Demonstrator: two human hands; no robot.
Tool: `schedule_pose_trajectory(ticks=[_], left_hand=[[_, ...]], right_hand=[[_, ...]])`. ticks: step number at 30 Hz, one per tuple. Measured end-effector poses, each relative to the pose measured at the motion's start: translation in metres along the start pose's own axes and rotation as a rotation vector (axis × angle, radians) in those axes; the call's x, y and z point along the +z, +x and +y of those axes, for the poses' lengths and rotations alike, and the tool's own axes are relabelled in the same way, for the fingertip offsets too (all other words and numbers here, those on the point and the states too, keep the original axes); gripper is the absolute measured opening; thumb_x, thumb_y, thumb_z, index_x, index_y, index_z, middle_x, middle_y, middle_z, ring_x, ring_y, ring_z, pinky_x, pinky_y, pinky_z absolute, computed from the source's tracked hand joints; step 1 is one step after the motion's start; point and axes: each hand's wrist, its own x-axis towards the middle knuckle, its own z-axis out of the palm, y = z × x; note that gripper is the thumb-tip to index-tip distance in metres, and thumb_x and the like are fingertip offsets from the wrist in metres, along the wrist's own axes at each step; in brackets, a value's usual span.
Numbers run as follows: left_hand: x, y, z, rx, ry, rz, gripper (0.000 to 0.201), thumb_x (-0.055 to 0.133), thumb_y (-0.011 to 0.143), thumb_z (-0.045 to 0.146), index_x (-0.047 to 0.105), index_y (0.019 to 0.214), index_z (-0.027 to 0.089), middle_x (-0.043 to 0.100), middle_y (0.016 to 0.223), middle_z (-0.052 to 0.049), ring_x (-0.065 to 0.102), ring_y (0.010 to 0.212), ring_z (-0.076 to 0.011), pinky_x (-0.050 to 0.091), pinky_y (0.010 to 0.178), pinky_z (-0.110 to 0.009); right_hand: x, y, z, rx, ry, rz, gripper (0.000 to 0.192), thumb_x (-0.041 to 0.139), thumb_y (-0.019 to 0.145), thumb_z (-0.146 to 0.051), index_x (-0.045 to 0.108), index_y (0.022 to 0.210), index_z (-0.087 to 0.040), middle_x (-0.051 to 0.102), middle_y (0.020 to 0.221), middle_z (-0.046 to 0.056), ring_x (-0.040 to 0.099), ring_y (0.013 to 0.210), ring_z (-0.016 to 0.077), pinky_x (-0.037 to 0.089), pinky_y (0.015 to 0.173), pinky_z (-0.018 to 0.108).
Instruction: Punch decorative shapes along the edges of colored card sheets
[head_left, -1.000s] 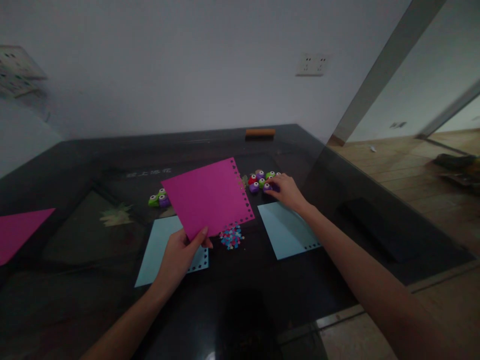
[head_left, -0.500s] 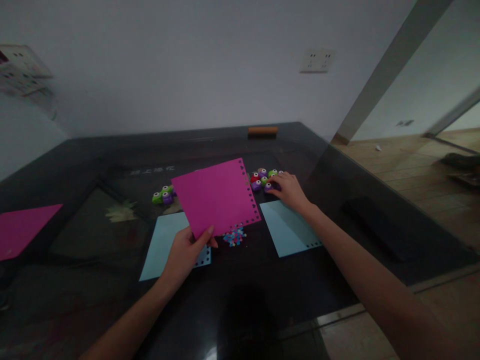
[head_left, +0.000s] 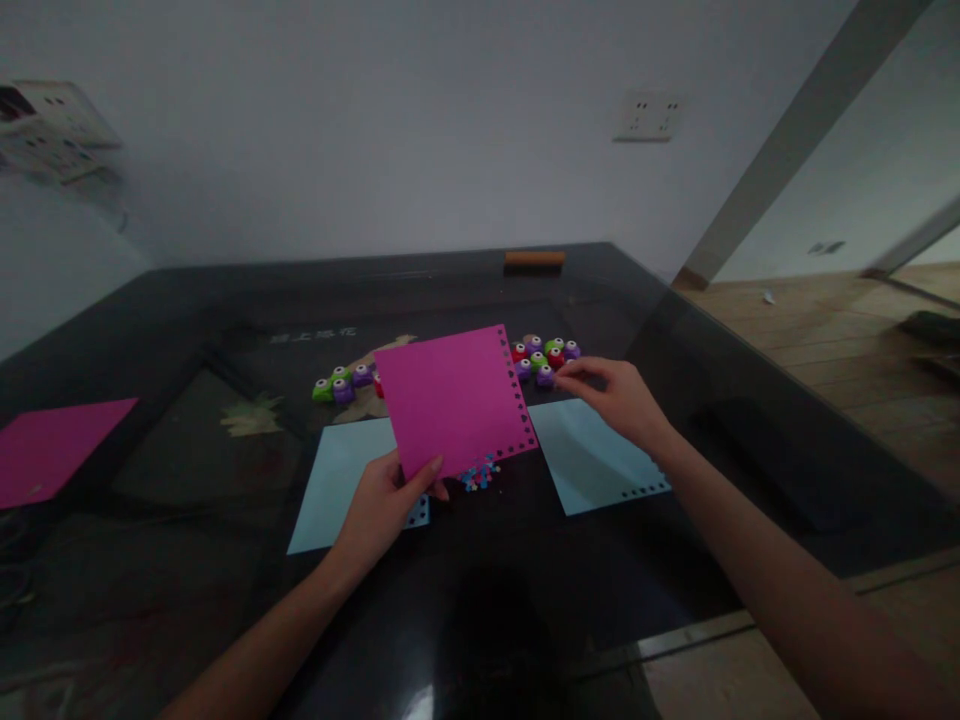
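My left hand (head_left: 390, 505) pinches the lower left corner of a pink paper sheet (head_left: 454, 405), lifted above the table. Small shaped holes line the sheet's right and bottom edges. My right hand (head_left: 619, 400) hovers over a light blue sheet (head_left: 581, 465), thumb and forefinger drawn together; anything between them is too small to make out. Just left of those fingertips sits a purple one-eyed paper punch (head_left: 545, 376), part of a cluster of red, green and purple punches (head_left: 538, 360). Bright confetti (head_left: 480, 475) lies below the pink sheet, which partly covers another light blue sheet (head_left: 337, 480).
More punches (head_left: 341, 385) stand at the left, some hidden behind the held sheet. A second pink sheet (head_left: 60, 450) lies far left on the dark glossy table (head_left: 510, 560). An orange-brown bar (head_left: 534, 259) rests near the wall, below a socket (head_left: 649, 116).
My right hand has drawn back to the right, away from the punches, uncovering more of them. My left hand still holds the pink sheet. The whole view has shifted slightly.
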Motion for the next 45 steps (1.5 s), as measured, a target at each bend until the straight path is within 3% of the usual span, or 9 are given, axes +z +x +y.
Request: schedule_pose_trajectory(ticks=[5, 11, 19, 28, 33, 39, 45], left_hand=[[0.004, -0.004, -0.002, -0.010, 0.024, -0.078, 0.033, 0.054, 0.079, 0.043, 0.061, 0.059, 0.018, 0.067, 0.057, -0.003, 0.056, 0.053, -0.0160, 0.042, 0.053, -0.025], [0.009, -0.008, -0.003, 0.028, 0.120, -0.206, 0.032, 0.053, 0.083, 0.040, 0.066, 0.063, 0.019, 0.070, 0.065, -0.003, 0.061, 0.062, -0.0174, 0.044, 0.063, -0.026], [0.007, -0.006, 0.000, -0.067, -0.113, -0.207, 0.032, 0.053, 0.081, 0.046, 0.066, 0.084, 0.018, 0.071, 0.071, -0.003, 0.065, 0.068, -0.0205, 0.049, 0.069, -0.030], [0.009, -0.005, 0.003, -0.107, -0.179, -0.233, 0.038, 0.056, 0.076, 0.056, 0.067, 0.082, 0.019, 0.071, 0.072, -0.004, 0.064, 0.065, -0.0218, 0.051, 0.072, -0.035], [0.008, -0.007, 0.003, -0.021, -0.100, -0.260, 0.034, 0.052, 0.082, 0.050, 0.066, 0.080, 0.019, 0.068, 0.064, -0.002, 0.063, 0.064, -0.0201, 0.049, 0.068, -0.030], [0.004, -0.010, 0.001, 0.200, 0.152, -0.093, 0.037, 0.043, 0.089, 0.040, 0.061, 0.064, 0.017, 0.063, 0.060, -0.001, 0.059, 0.059, -0.0154, 0.043, 0.060, -0.024], [0.008, -0.016, 0.007, 0.401, 0.341, -0.038, 0.038, 0.038, 0.090, 0.035, 0.057, 0.061, 0.019, 0.058, 0.052, 0.000, 0.055, 0.049, -0.0120, 0.040, 0.054, -0.022]], right_hand=[[0.016, -0.024, -0.011, 0.245, 0.419, -0.178, 0.021, 0.060, 0.080, -0.035, 0.067, 0.092, -0.020, 0.071, 0.078, 0.004, 0.066, 0.070, 0.0177, 0.051, 0.068, 0.034], [0.035, -0.031, -0.012, 0.375, 0.691, -0.149, 0.018, 0.073, 0.068, -0.032, 0.070, 0.081, -0.021, 0.071, 0.076, 0.002, 0.064, 0.066, 0.0139, 0.051, 0.066, 0.029], [0.034, -0.032, -0.014, 0.437, 0.729, -0.105, 0.017, 0.076, 0.064, -0.030, 0.071, 0.078, -0.021, 0.071, 0.074, 0.002, 0.063, 0.065, 0.0151, 0.051, 0.067, 0.031], [0.035, -0.030, -0.009, 0.404, 0.722, -0.022, 0.016, 0.075, 0.064, -0.034, 0.069, 0.071, -0.020, 0.068, 0.067, 0.001, 0.059, 0.060, 0.0126, 0.049, 0.062, 0.029], [0.035, -0.029, -0.007, 0.414, 0.727, 0.019, 0.018, 0.075, 0.062, -0.034, 0.067, 0.069, -0.019, 0.065, 0.063, 0.000, 0.056, 0.057, 0.0112, 0.046, 0.058, 0.028], [0.032, -0.028, -0.004, 0.415, 0.782, 0.068, 0.019, 0.077, 0.059, -0.032, 0.065, 0.064, -0.018, 0.057, 0.053, -0.004, 0.047, 0.048, 0.0075, 0.040, 0.051, 0.025], [0.021, -0.027, 0.001, 0.460, 0.778, 0.124, 0.026, 0.080, 0.053, -0.035, 0.064, 0.065, -0.018, 0.058, 0.057, -0.003, 0.049, 0.048, 0.0088, 0.039, 0.048, 0.025]])
